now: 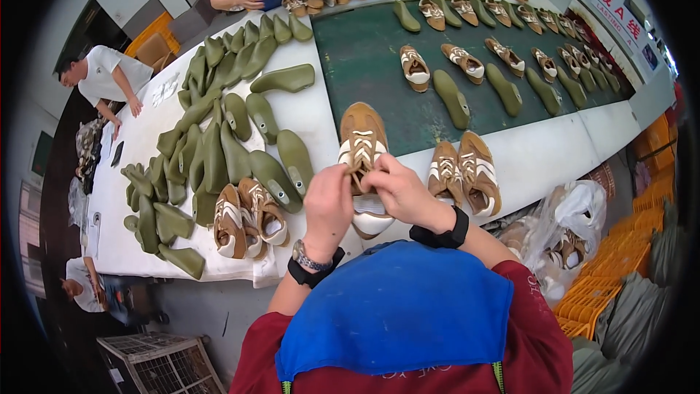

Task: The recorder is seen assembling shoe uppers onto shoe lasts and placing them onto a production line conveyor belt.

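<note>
A brown suede sneaker [362, 118] with white stripes stands on the white tabletop in front of me, toe pointing away. My left hand [328, 204] is closed in a pinch at its throat, on the brown shoelace [357, 163]. From the other side my right hand [399, 190] pinches the lace too, fingers bent close to the left ones. The shoe's opening is partly hidden by both hands; a white heel [372, 225] shows below them. Just right of my right hand sits a pair of matching sneakers [477, 174]. Left of my left hand is another group of sneakers [251, 220].
Many green shoe lasts [211, 153] are heaped on the left of the table. A dark green conveyor belt [364, 51] carries rows of sneakers and lasts. Orange crates [594, 288] and a plastic bag of shoes [569, 230] stand at right. Co-workers [117, 76] are beyond.
</note>
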### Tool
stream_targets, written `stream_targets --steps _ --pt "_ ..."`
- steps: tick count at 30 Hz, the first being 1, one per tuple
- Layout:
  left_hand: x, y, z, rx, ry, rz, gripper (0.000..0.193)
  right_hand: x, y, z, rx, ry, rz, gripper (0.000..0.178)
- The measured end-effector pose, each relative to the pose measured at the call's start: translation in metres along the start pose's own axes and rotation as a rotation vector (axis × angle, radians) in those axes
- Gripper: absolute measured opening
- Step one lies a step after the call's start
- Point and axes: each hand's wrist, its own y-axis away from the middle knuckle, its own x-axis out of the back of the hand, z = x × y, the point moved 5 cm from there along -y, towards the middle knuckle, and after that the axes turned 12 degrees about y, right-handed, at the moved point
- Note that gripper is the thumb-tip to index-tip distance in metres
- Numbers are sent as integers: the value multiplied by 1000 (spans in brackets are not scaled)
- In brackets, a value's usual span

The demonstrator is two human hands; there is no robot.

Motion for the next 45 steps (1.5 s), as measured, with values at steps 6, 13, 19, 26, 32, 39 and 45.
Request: stream_targets --steps 6,13,19,26,32,39,45 --pt "-6 6 -47 326 199 30 15 0 15 3 61 -71 11 16" --pt "-29 -7 2 58 -22 -325 35 14 13 20 -86 -96 222 26" --pt "-27 -4 5 -25 203 -449 11 41 13 68 -420 -247 512 28" --pt "-30 16 -32 91 203 -295 23 13 17 48 -271 -39 140 31" --pt "-46 50 -92 232 95 -212 31 -33 32 39 -170 111 -316 27" --pt "-9 47 -142 317 -403 -122 62 -91 72 112 -179 261 -749 25" --pt "3 48 -198 812 -485 -307 70 -75 49 95 -148 160 -595 28"
